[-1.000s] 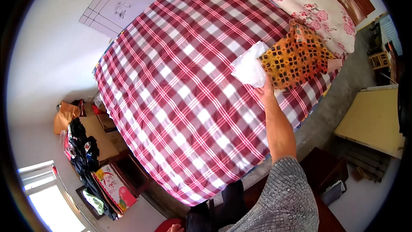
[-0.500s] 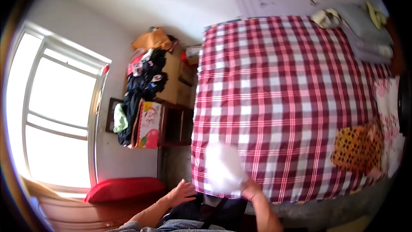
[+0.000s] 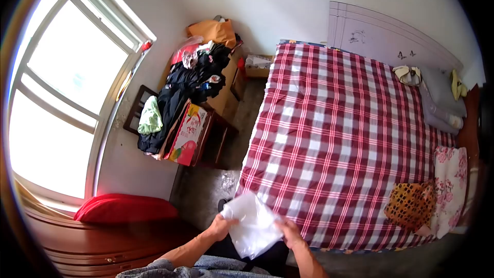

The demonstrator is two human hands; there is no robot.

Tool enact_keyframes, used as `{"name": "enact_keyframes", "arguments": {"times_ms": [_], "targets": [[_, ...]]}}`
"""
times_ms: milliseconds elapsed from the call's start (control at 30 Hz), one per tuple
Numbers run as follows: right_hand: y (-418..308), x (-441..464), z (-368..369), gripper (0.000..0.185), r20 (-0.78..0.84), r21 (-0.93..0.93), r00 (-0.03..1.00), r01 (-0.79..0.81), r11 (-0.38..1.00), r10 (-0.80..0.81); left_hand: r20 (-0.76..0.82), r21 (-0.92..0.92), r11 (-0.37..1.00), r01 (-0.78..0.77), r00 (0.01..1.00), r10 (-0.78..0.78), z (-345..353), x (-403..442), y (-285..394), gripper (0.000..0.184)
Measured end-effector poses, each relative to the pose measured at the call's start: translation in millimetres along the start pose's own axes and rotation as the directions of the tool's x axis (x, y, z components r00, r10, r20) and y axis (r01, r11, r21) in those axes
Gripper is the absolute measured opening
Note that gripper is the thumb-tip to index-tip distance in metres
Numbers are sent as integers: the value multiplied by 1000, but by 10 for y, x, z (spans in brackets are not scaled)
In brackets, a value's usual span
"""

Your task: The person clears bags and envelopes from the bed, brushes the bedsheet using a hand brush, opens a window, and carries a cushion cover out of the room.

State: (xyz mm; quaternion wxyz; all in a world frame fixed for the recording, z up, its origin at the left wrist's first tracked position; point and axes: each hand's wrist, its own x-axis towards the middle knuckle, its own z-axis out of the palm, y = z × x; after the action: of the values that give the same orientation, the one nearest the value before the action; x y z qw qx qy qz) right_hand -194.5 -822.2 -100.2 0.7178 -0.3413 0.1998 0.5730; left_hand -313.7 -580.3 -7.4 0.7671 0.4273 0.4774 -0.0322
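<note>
A white, partly see-through plastic bag (image 3: 253,226) hangs between my two hands, low in the head view, in front of my body. My left hand (image 3: 222,226) pinches its left edge, with the thumb lying over the plastic. On the right edge, my right hand (image 3: 289,231) has its fingers closed round the plastic. The bag's top corner overlaps the near left corner of the bed, which carries a red and white checked sheet (image 3: 329,149). Whether anything lies inside the bag I cannot tell.
Dark clothes (image 3: 193,85) are heaped on boxes left of the bed, beside a printed carton (image 3: 186,134). A red rounded object (image 3: 126,208) rests on the wooden cabinet (image 3: 113,242). A leopard-patterned cloth (image 3: 410,204) and a floral pillow (image 3: 450,190) lie at the bed's right.
My left hand, earlier open and apart from the bag, now grips its left edge. The bag has come down toward my body. The whole view has turned and shifted.
</note>
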Motion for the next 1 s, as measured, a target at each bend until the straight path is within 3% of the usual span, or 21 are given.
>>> {"name": "enact_keyframes", "arguments": {"times_ms": [33,100,167,233,267,300,367,400,433,467,500,533,600,633,700,733,767,833,900,1000], "targets": [[-7,30,288,66,23,267,1000,7,964,-13,-84,-34,996,-76,994,73,-138,-1,75,42],[149,177,755,77,76,283,994,55,957,-80,-71,-88,994,-72,995,65,-523,96,269,40],[462,384,1432,77,42,261,994,87,961,-102,-60,-61,993,-102,993,98,-1004,303,365,34],[934,863,1828,73,-62,164,996,68,984,-58,-8,265,927,-265,961,277,-1511,418,568,30],[1128,1039,2054,73,-84,159,994,83,984,-70,147,320,767,-557,828,540,-1699,445,699,28],[1271,1181,2403,73,-94,155,988,140,978,-126,195,322,769,-552,834,517,-2004,494,914,37],[1524,1557,3004,69,-99,215,979,197,956,-180,505,556,387,-735,669,546,-2440,407,1395,52],[1602,1729,3360,68,-142,201,974,201,959,-174,510,519,468,-715,699,501,-2725,497,1557,67],[1677,1879,3712,68,-186,187,968,203,961,-169,512,514,470,-718,696,503,-2978,515,1697,67],[1811,2024,4005,68,-184,121,961,231,965,-206,561,605,322,-728,677,477,-3176,484,1874,68],[1805,2151,4260,64,-156,193,963,249,949,-221,611,668,153,-728,654,446,-3354,475,2049,69],[1884,2291,4450,60,-114,13,967,231,973,-228,561,743,108,-661,702,438,-3521,394,2125,76],[1833,2500,4987,46,-37,-387,971,203,899,-235,528,765,94,-637,705,474,-3793,430,2396,77],[1857,2634,5057,46,-31,-400,970,208,893,-240,517,771,83,-632,696,498,-3901,455,2519,75],[1877,2886,5155,37,-350,-446,927,-41,894,-132,568,683,122,-720,629,531,-4058,561,2659,69],[1896,2961,5287,35,-288,-478,917,113,871,-277,571,686,103,-720,621,537,-4135,584,2748,64],[1802,3038,5339,36,-330,-493,907,71,867,-262,577,691,95,-716,626,524,-4170,617,2837,62],[1637,3228,5447,26,-307,-384,910,149,911,-278,570,647,177,-741,625,533,-4229,688,3146,63],[1333,3328,5342,34,-185,-365,932,229,902,-312,540,651,191,-735,626,563,-4312,780,3317,64],[939,3658,5356,37,-376,-395,842,233,889,-388,456,674,242,-698,651,607,-4458,915,3608,65]]}}
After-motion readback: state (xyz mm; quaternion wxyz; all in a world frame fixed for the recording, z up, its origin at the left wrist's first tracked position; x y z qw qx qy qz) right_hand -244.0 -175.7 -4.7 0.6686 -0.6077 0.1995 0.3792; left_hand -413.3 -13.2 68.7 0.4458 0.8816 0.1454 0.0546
